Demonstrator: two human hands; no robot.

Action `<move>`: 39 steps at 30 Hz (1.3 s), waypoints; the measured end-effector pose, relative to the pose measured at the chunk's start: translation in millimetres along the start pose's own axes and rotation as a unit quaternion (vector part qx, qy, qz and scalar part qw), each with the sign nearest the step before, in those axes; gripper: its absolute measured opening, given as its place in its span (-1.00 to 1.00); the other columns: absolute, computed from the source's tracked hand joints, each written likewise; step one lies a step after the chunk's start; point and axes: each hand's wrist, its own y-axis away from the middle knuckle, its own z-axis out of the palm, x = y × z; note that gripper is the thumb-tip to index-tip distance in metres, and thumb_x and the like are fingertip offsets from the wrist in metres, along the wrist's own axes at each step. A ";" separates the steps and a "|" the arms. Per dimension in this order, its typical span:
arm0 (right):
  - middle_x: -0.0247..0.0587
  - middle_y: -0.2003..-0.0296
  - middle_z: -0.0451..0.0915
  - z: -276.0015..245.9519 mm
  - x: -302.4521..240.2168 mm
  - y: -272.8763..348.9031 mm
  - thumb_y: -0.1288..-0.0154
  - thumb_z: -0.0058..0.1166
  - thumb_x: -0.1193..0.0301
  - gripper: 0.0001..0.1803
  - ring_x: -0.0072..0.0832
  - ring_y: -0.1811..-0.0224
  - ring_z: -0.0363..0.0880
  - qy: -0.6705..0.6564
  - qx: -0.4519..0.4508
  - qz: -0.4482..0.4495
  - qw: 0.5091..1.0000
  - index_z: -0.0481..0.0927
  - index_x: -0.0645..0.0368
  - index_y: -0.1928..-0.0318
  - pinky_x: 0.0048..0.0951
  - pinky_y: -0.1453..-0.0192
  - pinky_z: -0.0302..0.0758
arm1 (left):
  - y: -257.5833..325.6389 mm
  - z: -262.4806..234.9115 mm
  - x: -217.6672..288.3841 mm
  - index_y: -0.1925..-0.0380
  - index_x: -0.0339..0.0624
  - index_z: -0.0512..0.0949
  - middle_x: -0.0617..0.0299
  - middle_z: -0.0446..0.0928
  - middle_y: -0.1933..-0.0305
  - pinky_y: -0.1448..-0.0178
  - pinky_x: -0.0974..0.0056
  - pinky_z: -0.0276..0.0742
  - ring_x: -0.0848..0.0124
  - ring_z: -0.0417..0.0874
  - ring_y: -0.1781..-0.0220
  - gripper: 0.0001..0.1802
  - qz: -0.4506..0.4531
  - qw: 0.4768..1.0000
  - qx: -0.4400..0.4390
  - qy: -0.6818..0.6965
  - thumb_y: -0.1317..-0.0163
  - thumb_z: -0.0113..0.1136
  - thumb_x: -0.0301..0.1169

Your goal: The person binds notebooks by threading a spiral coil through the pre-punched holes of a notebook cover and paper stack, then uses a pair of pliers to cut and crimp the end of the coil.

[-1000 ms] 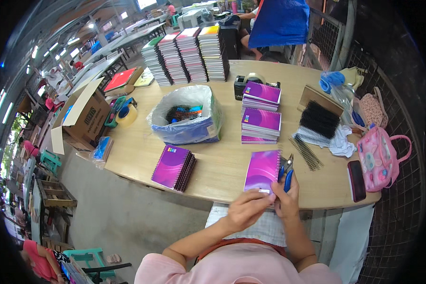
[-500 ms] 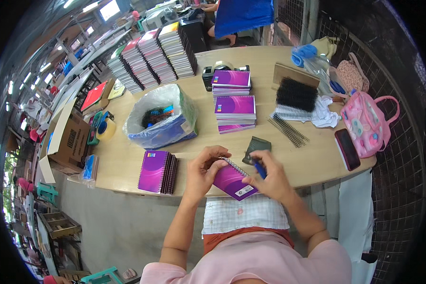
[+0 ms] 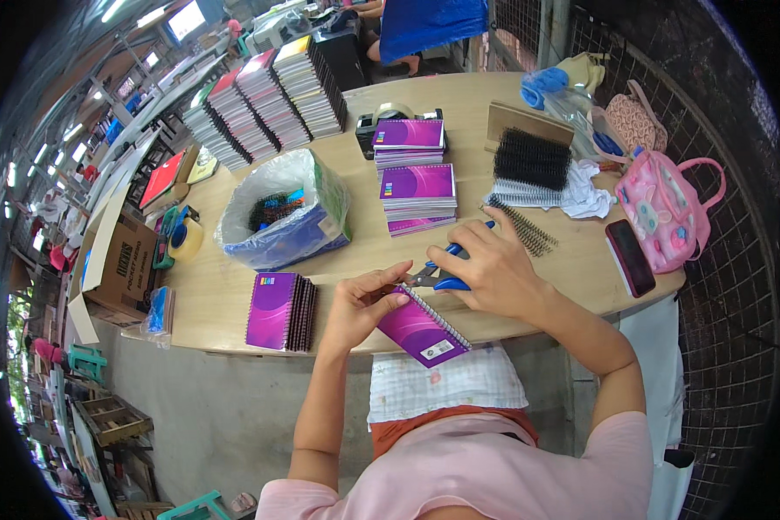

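My left hand [image 3: 362, 305] grips a purple spiral notebook [image 3: 423, 331] by its upper left corner, thumb on the cover. The notebook tilts over the table's near edge, its wire coil running along the upper right side. In my right hand [image 3: 501, 264] are blue-handled pliers [image 3: 451, 283], the handles spread between the fingers. Their metal jaws are at the top end of the coil, close to my left fingertips; whether they touch the wire I cannot tell. A stack of purple notebooks [image 3: 273, 310] stands left of my left hand.
Beyond my hands are more purple notebook stacks [image 3: 418, 184], a tape dispenser [image 3: 396, 111] and wire coils [image 3: 533, 160]. A plastic-lined bin [image 3: 325, 227] stands centre-left, a cardboard box [image 3: 126, 264] at the left edge. A phone [image 3: 630, 258] and pink bag [image 3: 667, 217] lie right.
My right hand has turned and lifted from the coil's lower part, bringing the pliers to its top end. The dark green piece on the table is now mostly hidden behind that hand.
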 end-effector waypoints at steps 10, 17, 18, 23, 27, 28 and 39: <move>-0.29 0.31 0.53 2.8 3.2 6.1 -0.01 0.29 0.29 -0.70 -0.34 0.15 0.56 0.015 -0.036 -0.010 0.999 0.64 0.03 0.19 -0.25 0.15 0.45 | -1.1 5.5 8.6 -0.18 -0.24 0.59 0.20 0.68 0.08 -0.06 0.41 0.58 0.53 0.64 0.08 -0.48 -0.003 1.000 0.003 -0.014 -0.16 0.38 -0.62; -0.31 0.26 0.55 -4.7 3.7 7.4 -0.05 0.24 0.30 -0.67 -0.37 0.14 0.55 0.019 -0.001 -0.010 1.000 0.66 0.03 0.11 -0.17 0.01 0.40 | -0.7 7.1 0.4 -0.13 -0.27 0.62 0.29 0.67 0.21 0.10 0.47 0.56 0.61 0.62 0.21 -0.51 -0.047 0.998 0.028 0.000 -0.15 0.41 -0.61; -0.32 0.24 0.56 -8.9 1.5 4.8 -0.06 0.24 0.30 -0.65 -0.39 0.13 0.54 0.041 0.036 -0.032 0.998 0.66 0.03 0.08 -0.13 -0.04 0.38 | -1.9 7.2 0.6 -0.12 -0.28 0.62 0.30 0.67 0.23 0.12 0.48 0.56 0.62 0.61 0.23 -0.52 -0.051 0.998 0.031 -0.006 -0.14 0.41 -0.61; -0.35 0.23 0.53 -1.6 2.1 6.9 -0.01 0.30 0.24 -0.46 -0.37 0.13 0.51 0.114 0.051 -0.062 0.990 0.64 -0.06 -0.10 -0.03 -0.14 0.30 | -4.1 9.1 2.5 -0.11 -0.28 0.63 0.34 0.66 0.28 0.19 0.51 0.53 0.65 0.61 0.29 -0.53 -0.062 0.997 0.041 -0.030 -0.14 0.41 -0.62; -0.35 0.23 0.53 -2.7 0.2 3.2 0.00 0.31 0.23 -0.46 -0.38 0.14 0.52 0.162 0.057 -0.096 0.980 0.65 -0.09 -0.09 -0.13 -0.13 0.32 | -2.4 6.3 0.3 -0.10 -0.29 0.63 0.31 0.66 0.28 0.18 0.51 0.54 0.64 0.62 0.29 -0.54 -0.061 0.997 0.049 -0.028 -0.14 0.40 -0.63; -0.31 0.23 0.57 -1.4 -1.4 4.7 -0.03 0.30 0.22 -0.50 -0.35 0.16 0.56 0.116 0.012 -0.060 0.991 0.66 -0.04 -0.06 -0.13 -0.09 0.36 | -1.4 5.5 0.5 -0.10 -0.29 0.64 0.30 0.67 0.28 0.17 0.51 0.55 0.64 0.62 0.29 -0.54 -0.063 0.996 0.052 -0.030 -0.14 0.39 -0.64; -0.02 0.26 0.69 -13.3 10.1 24.8 -0.13 0.41 0.27 -0.48 -0.32 0.34 0.67 -0.267 -0.006 0.284 0.921 0.66 0.23 -0.09 -0.37 0.15 0.57 | -37.0 -68.1 37.8 0.05 -0.26 0.70 0.32 0.63 0.33 0.22 0.46 0.52 0.63 0.56 0.31 -0.70 0.112 0.944 0.303 -0.071 -0.18 0.35 -0.58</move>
